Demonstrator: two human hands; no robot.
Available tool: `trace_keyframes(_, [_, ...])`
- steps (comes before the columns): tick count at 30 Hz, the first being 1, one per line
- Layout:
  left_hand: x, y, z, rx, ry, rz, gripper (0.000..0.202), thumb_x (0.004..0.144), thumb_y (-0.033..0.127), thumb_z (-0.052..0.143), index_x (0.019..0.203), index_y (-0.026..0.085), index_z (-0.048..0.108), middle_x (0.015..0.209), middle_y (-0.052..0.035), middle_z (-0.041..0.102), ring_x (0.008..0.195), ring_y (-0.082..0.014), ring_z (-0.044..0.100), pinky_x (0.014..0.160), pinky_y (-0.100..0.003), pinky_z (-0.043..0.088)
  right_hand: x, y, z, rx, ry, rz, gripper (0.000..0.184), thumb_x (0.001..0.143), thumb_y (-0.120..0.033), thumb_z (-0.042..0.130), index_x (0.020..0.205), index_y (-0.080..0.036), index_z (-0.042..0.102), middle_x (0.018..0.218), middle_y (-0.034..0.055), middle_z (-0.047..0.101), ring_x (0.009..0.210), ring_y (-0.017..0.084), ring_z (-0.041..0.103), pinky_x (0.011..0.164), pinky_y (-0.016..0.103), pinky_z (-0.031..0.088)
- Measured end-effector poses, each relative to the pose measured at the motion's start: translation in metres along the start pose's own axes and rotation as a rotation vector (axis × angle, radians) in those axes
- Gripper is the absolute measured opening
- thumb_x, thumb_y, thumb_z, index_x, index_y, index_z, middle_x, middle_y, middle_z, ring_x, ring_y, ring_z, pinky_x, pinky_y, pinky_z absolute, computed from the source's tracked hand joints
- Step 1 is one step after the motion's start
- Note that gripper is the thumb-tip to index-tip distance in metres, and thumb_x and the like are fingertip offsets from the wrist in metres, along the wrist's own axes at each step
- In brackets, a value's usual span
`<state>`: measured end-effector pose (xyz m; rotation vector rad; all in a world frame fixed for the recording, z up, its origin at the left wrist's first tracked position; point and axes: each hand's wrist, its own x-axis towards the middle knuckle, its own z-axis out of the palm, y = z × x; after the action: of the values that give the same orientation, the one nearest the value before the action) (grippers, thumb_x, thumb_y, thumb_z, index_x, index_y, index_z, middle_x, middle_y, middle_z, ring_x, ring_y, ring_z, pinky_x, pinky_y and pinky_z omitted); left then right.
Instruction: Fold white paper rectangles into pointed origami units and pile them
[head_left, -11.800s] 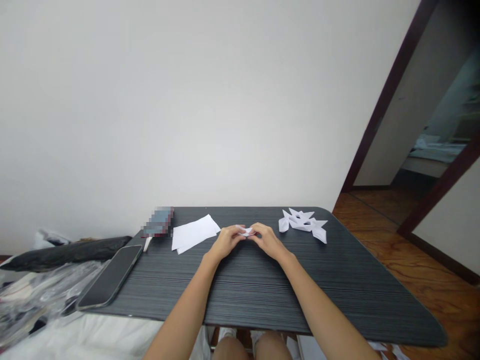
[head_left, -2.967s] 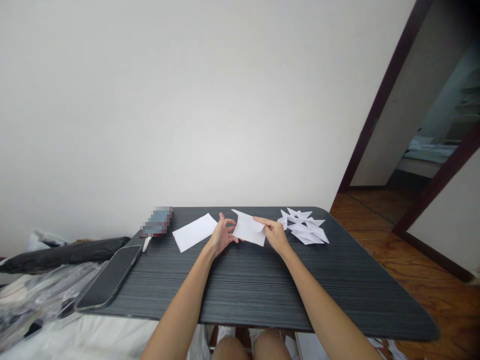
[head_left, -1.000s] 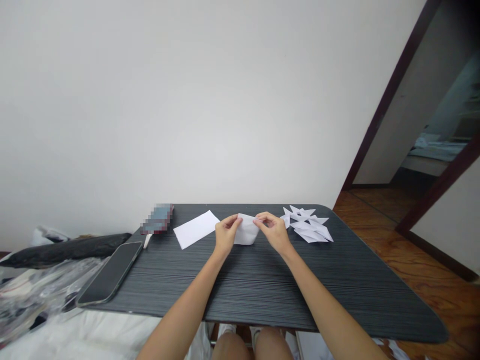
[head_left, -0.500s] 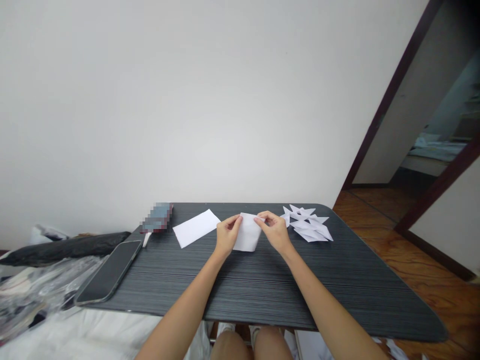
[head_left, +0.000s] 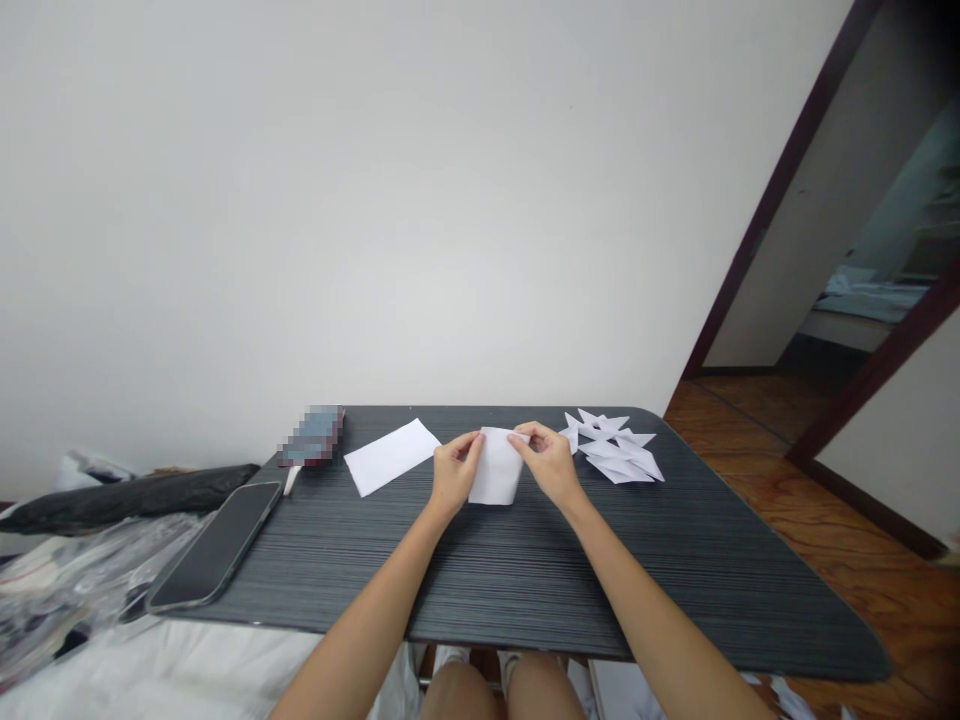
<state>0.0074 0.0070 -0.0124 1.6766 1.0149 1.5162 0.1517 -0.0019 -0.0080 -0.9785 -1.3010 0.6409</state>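
Both hands hold one white paper sheet (head_left: 496, 470) bent over on itself above the dark striped table (head_left: 525, 560). My left hand (head_left: 452, 473) pinches its upper left corner. My right hand (head_left: 551, 463) pinches the upper right corner, fingers curled. The sheet's lower edge rests near the tabletop between my hands.
A flat white sheet (head_left: 390, 456) lies left of my hands. A pile of folded white paper pieces (head_left: 613, 448) sits to the right. A blurred small box (head_left: 315, 437) and a dark phone (head_left: 217, 545) lie at the table's left; clear plastic wrapping (head_left: 67, 590) lies beyond it.
Since three seconds ago the sheet has been bent over and its top edges brought together. In the last half second my hands barely moved.
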Motion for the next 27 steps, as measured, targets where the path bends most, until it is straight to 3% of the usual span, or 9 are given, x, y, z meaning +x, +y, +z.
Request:
trace_keyframes(4, [0.002, 0.001, -0.002, -0.033, 0.0, -0.024, 0.027, 0.073, 0.034, 0.051, 0.081, 0.012, 0.065, 0.08, -0.006, 0.066, 0.071, -0.0171, 0.059, 0.06, -0.024, 0.045, -0.001, -0.002, -0.001, 0.167, -0.078, 0.23, 0.037, 0.061, -0.035, 0.062, 0.091, -0.016, 0.056, 0.066, 0.0025, 0.064, 0.065, 0.016, 0.059, 0.062, 0.028, 0.045])
trace_keyframes(9, [0.004, -0.001, -0.004, -0.037, -0.018, -0.051, 0.029, 0.071, 0.035, 0.053, 0.081, 0.011, 0.065, 0.079, -0.0073, 0.066, 0.069, -0.0176, 0.059, 0.057, -0.024, 0.045, -0.001, -0.002, -0.005, 0.209, -0.092, 0.363, 0.028, 0.058, -0.04, 0.065, 0.062, -0.013, 0.06, 0.059, 0.0039, 0.064, 0.058, 0.016, 0.059, 0.059, 0.028, 0.045])
trace_keyframes(14, [0.006, -0.004, -0.007, -0.012, 0.007, -0.046, 0.029, 0.071, 0.036, 0.053, 0.081, 0.011, 0.066, 0.078, -0.0073, 0.066, 0.067, -0.0176, 0.059, 0.055, -0.024, 0.044, -0.003, -0.002, -0.005, 0.291, -0.242, 0.51, 0.032, 0.056, -0.04, 0.067, 0.069, -0.011, 0.065, 0.064, 0.0055, 0.066, 0.06, 0.017, 0.06, 0.061, 0.03, 0.047])
trace_keyframes(19, [0.009, -0.004, -0.011, 0.023, -0.013, -0.028, 0.029, 0.07, 0.035, 0.053, 0.079, 0.011, 0.066, 0.076, -0.007, 0.067, 0.066, -0.0179, 0.059, 0.055, -0.024, 0.044, -0.006, -0.001, -0.003, 0.275, -0.238, 0.538, 0.031, 0.052, -0.037, 0.07, 0.066, -0.01, 0.065, 0.062, 0.0061, 0.066, 0.057, 0.017, 0.06, 0.059, 0.03, 0.048])
trace_keyframes(23, [0.01, -0.001, -0.013, 0.046, 0.027, -0.014, 0.028, 0.071, 0.035, 0.052, 0.077, 0.012, 0.066, 0.075, -0.006, 0.067, 0.066, -0.0174, 0.059, 0.055, -0.024, 0.043, -0.01, -0.001, -0.001, 0.261, -0.375, 0.626, 0.028, 0.055, -0.036, 0.069, 0.065, -0.01, 0.065, 0.06, 0.0063, 0.066, 0.053, 0.016, 0.06, 0.056, 0.029, 0.049])
trace_keyframes(27, [0.012, 0.0, -0.016, 0.058, 0.057, -0.003, 0.027, 0.07, 0.035, 0.053, 0.075, 0.012, 0.066, 0.073, -0.0051, 0.067, 0.065, -0.0167, 0.058, 0.054, -0.023, 0.043, -0.014, 0.001, 0.001, 0.276, -0.441, 0.61, 0.027, 0.054, -0.033, 0.07, 0.068, -0.01, 0.066, 0.061, 0.0055, 0.066, 0.052, 0.014, 0.06, 0.056, 0.027, 0.049])
